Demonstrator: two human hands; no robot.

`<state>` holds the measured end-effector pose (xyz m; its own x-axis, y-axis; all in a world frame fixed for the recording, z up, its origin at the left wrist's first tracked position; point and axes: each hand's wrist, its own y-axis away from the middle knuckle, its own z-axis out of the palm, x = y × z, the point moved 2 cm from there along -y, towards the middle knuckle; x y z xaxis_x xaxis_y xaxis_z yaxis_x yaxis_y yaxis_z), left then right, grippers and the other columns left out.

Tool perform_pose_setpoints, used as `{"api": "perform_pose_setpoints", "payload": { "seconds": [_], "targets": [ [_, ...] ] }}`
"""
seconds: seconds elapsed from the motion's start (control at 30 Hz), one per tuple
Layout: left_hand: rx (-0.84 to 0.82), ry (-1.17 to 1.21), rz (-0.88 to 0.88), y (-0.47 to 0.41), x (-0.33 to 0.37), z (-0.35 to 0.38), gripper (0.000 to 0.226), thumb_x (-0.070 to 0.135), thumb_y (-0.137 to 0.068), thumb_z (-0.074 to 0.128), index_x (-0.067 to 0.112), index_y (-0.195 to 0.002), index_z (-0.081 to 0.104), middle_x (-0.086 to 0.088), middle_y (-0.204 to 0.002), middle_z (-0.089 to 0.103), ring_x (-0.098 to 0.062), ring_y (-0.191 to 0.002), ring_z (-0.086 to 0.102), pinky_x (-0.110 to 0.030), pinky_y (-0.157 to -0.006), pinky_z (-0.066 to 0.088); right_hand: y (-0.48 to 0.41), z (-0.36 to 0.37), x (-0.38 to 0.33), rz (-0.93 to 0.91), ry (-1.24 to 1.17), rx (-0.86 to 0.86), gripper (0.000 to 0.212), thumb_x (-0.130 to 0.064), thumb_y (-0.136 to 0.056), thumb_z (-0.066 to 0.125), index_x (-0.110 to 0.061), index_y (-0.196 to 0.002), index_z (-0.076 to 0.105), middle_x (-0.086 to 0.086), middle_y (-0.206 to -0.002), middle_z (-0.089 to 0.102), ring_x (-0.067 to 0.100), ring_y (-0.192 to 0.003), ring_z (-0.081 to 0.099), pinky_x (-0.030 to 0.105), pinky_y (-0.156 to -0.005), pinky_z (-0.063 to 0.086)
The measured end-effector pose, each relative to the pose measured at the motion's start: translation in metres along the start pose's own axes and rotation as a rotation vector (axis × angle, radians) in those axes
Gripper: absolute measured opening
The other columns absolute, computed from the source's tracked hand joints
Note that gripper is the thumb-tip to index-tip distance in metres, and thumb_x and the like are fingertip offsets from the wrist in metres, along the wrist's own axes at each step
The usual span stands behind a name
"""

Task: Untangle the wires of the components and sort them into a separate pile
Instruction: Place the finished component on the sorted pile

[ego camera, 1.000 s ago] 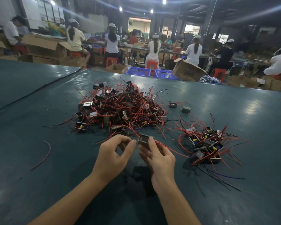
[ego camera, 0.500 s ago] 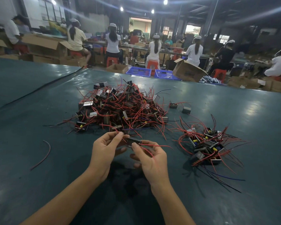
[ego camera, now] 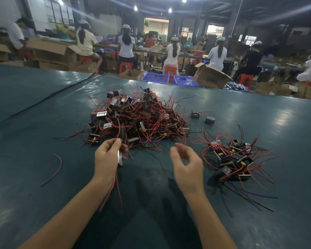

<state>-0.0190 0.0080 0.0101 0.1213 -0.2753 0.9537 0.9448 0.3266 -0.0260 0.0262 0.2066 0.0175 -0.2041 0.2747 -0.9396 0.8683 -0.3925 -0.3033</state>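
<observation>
Red wires [ego camera: 113, 187] hang down from a small metal component [ego camera: 120, 158] that the left hand [ego camera: 107, 159] holds. The component sits on the right side of this hand, tucked against the palm under the bent fingers. Up at the top, the thumb and first fingertips [ego camera: 114, 143] pinch a thin red wire. I cannot tell if that wire belongs to the held component or to the heap behind it. The hanging wires trail past the wrist toward the near side.

The right hand [ego camera: 187, 164] floats in the air to the right, apart from the left hand. Its fingers are bent loosely with a gap between them and the thumb, and it holds nothing.

Just past the left hand, in the middle of the green table [ego camera: 43, 123], lies the big pile [ego camera: 138, 119] of components, all mixed up with red wires. The small pile [ego camera: 235, 159] lies to the right, near the right hand but not touching it. Two lone components [ego camera: 210, 120] sit between the piles on the far side. One loose wire [ego camera: 56, 168] lies curved on the table to the left of the left hand.
</observation>
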Motion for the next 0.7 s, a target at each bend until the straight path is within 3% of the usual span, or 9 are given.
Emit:
{"api": "perform_pose_setpoints", "payload": {
  "seconds": [0.1,0.2,0.27,0.37,0.5,0.6,0.7],
  "targets": [
    [-0.010,-0.038,0.022,-0.005,0.003,-0.004,0.016,0.012,-0.099,0.053,0.014,-0.084,0.061,0.002,-0.067,0.069,-0.009,-0.063,0.066,-0.019,-0.048,0.050,-0.004,0.023,-0.001,-0.230,0.536,-0.190,0.030,-0.031,-0.093,0.060,-0.022,-0.121,0.065,-0.010,-0.124,0.057,0.012,-0.120,0.043,0.022,-0.098,0.035],
    [-0.001,-0.076,0.086,-0.012,0.008,-0.012,0.015,0.013,-0.099,0.053,0.014,-0.087,0.060,-0.001,-0.074,0.070,-0.007,-0.062,0.066,-0.018,-0.049,0.051,-0.012,0.047,-0.008,-0.321,0.714,-0.322,0.036,-0.029,-0.096,0.052,-0.023,-0.132,0.058,-0.002,-0.150,0.040,0.018,-0.137,0.026,0.034,-0.110,0.030],
    [0.005,-0.120,0.118,-0.016,0.010,-0.017,0.014,0.013,-0.100,0.052,0.014,-0.088,0.060,-0.001,-0.080,0.070,-0.006,-0.060,0.066,-0.018,-0.049,0.051,-0.017,0.058,-0.008,-0.290,0.872,-0.377,0.031,-0.029,-0.097,0.049,-0.023,-0.125,0.061,0.002,-0.158,0.026,0.024,-0.144,0.013,0.041,-0.112,0.024],
    [-0.013,-0.194,0.071,-0.022,0.004,-0.019,0.011,0.012,-0.100,0.052,0.014,-0.091,0.058,-0.001,-0.089,0.067,-0.007,-0.058,0.066,-0.022,-0.051,0.053,-0.020,0.063,-0.001,-0.257,1.121,-0.391,0.026,-0.025,-0.095,0.049,-0.017,-0.114,0.064,0.007,-0.148,0.039,0.030,-0.140,0.021,0.044,-0.112,0.020],
    [-0.068,-0.360,0.001,-0.024,-0.006,-0.019,0.008,0.019,-0.099,0.053,0.014,-0.096,0.059,0.002,-0.080,0.068,-0.022,-0.071,0.071,-0.043,-0.071,0.056,-0.015,0.052,0.006,-0.289,1.181,-0.250,0.028,-0.032,-0.095,0.045,-0.017,-0.111,0.063,0.003,-0.124,0.055,0.029,-0.122,0.038,0.043,-0.110,0.018],
    [-0.143,-0.501,-0.016,-0.022,-0.007,-0.016,0.010,0.021,-0.099,0.053,0.016,-0.093,0.059,-0.002,-0.073,0.070,-0.022,-0.065,0.069,-0.040,-0.064,0.054,-0.012,0.044,0.013,-0.279,1.115,-0.263,0.028,-0.036,-0.097,0.044,-0.021,-0.112,0.061,-0.002,-0.123,0.053,0.023,-0.120,0.039,0.038,-0.108,0.019],
    [-0.190,-0.630,0.009,-0.018,-0.008,-0.012,0.012,0.021,-0.099,0.053,0.019,-0.088,0.059,-0.003,-0.081,0.072,-0.013,-0.065,0.068,-0.027,-0.056,0.052,-0.011,0.039,0.012,-0.287,1.034,-0.293,0.023,-0.032,-0.100,0.044,-0.025,-0.115,0.061,-0.007,-0.118,0.061,0.019,-0.114,0.048,0.032,-0.102,0.023]
  ]
}}
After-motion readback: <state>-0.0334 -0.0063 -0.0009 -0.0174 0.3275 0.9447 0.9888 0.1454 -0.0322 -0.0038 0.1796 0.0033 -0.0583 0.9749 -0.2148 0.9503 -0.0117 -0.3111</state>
